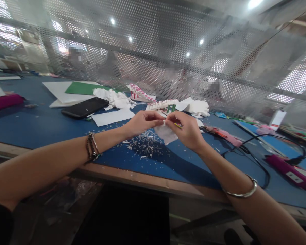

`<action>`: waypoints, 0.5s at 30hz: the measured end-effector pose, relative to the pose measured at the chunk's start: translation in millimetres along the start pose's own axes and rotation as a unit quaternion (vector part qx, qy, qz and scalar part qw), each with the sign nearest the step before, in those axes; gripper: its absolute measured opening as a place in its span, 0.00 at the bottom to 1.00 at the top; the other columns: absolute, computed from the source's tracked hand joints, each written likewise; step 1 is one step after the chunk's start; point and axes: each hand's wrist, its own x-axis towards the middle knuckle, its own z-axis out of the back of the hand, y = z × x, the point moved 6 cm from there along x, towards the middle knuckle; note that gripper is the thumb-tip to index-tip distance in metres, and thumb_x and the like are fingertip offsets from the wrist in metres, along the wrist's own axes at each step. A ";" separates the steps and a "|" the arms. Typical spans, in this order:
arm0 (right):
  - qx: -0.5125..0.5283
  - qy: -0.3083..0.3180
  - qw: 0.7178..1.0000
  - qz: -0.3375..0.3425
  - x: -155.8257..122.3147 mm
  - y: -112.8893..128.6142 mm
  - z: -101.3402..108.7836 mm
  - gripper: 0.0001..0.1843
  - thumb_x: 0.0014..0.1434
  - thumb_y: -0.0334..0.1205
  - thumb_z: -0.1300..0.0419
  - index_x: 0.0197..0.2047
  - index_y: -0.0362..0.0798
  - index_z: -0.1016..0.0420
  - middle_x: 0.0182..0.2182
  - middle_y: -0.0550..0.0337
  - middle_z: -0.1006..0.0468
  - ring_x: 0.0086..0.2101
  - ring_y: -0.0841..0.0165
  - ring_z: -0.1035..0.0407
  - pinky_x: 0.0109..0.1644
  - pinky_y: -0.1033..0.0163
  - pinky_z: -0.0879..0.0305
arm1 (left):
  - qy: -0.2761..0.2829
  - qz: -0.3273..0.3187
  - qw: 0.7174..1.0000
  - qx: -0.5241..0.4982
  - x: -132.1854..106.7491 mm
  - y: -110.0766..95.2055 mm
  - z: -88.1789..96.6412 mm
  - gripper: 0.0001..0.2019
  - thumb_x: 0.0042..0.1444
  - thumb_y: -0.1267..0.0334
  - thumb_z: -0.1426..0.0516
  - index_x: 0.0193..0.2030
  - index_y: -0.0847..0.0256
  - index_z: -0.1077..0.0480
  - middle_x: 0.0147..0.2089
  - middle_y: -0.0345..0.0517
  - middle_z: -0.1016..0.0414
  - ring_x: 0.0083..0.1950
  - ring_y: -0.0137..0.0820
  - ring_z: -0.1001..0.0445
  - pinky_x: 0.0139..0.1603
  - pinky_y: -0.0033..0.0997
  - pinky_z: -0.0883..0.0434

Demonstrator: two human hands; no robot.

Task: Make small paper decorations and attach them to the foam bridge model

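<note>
While the left hand (139,123) and the right hand (188,130) were close together, their fingers pinched the top of a thin white piece (166,135), which hung near the scattered scraps (149,146) on the blue surface (40,127). In my judgement, it could tear if the two hands pulled unevenly, because it seemed delicate.

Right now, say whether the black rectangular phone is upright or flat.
Flat: the black rectangular phone lies with its broad face up.

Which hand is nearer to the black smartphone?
Left. The left hand is to the right of the black smartphone; the right hand is farther off on that same side.
</note>
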 end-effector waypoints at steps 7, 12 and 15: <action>0.038 -0.021 0.997 -0.057 -1.2 -8.8 -3.6 0.06 0.52 0.39 0.48 0.27 0.47 0.38 0.20 0.65 0.34 0.21 0.76 0.41 0.26 0.68 0.45 | -0.009 -0.017 0.998 0.059 -2.7 1.7 0.1 0.11 0.45 0.63 0.45 0.35 0.65 0.28 0.34 0.47 0.24 0.33 0.28 0.29 0.33 0.26 0.33; 0.058 -0.048 0.994 -0.081 -3.0 -11.6 -5.8 0.07 0.51 0.40 0.47 0.25 0.47 0.39 0.20 0.66 0.34 0.21 0.76 0.40 0.25 0.69 0.45 | -0.033 -0.051 0.995 0.082 -5.7 -4.0 -1.9 0.12 0.44 0.63 0.44 0.35 0.66 0.27 0.36 0.49 0.24 0.37 0.31 0.28 0.37 0.28 0.31; 0.074 -0.062 0.991 -0.087 -3.9 -10.7 -5.4 0.08 0.51 0.41 0.46 0.25 0.47 0.39 0.19 0.66 0.34 0.21 0.76 0.40 0.25 0.69 0.44 | -0.056 -0.085 0.988 0.116 -8.3 -10.7 -2.4 0.11 0.44 0.64 0.43 0.35 0.67 0.27 0.37 0.51 0.25 0.38 0.31 0.28 0.37 0.28 0.31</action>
